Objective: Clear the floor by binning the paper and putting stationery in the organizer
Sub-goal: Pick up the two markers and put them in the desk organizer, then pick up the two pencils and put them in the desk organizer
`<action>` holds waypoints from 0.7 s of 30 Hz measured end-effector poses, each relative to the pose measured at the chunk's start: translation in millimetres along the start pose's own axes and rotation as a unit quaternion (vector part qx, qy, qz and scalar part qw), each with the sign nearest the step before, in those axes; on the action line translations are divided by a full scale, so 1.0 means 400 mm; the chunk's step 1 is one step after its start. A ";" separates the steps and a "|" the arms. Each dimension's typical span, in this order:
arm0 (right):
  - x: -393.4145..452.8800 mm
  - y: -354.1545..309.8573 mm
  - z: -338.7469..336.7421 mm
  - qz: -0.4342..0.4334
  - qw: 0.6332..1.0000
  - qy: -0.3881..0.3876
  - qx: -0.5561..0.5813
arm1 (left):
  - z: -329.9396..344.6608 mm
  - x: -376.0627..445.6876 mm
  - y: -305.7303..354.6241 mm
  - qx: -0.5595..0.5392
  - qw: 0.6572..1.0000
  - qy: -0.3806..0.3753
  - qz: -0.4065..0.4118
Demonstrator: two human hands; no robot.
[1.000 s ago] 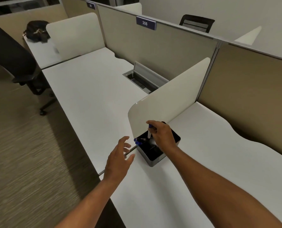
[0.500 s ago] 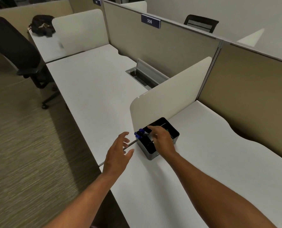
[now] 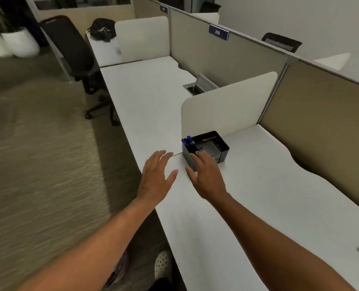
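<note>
Blue partition sign (image 3: 218, 32) reads "306"; black organizer (image 3: 215, 148) unlabelled.

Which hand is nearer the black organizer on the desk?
Right. The right hand is open with its fingertips at the near side of the black organizer; contact cannot be told. The left hand is open over the desk edge, clearly to the organizer's left.

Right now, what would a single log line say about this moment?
left hand: open, empty, over desk edge | right hand: open, empty, beside organizer | blue pens: upright in organizer | white desk
</note>
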State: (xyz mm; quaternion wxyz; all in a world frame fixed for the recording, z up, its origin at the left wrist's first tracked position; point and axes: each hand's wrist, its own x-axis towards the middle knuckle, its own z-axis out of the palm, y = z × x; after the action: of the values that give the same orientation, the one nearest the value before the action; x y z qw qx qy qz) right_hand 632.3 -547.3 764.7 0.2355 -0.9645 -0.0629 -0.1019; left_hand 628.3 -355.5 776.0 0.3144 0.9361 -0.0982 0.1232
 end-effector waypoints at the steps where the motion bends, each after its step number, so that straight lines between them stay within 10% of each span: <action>1: -0.031 -0.020 -0.005 -0.005 1.000 -0.009 -0.004 | -0.018 -0.043 0.007 0.012 1.000 0.006 -0.006; 21: -0.589 -0.642 0.312 -0.273 0.943 -0.190 0.011 | -0.379 -0.969 -0.319 0.123 0.942 0.062 -0.305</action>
State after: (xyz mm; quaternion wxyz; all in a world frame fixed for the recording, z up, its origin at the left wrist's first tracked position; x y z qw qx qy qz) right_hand 380.8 -280.0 716.4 0.1928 -0.9093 -0.3681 0.0236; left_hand 267.5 -121.6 707.5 0.2243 0.9433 0.2275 0.0903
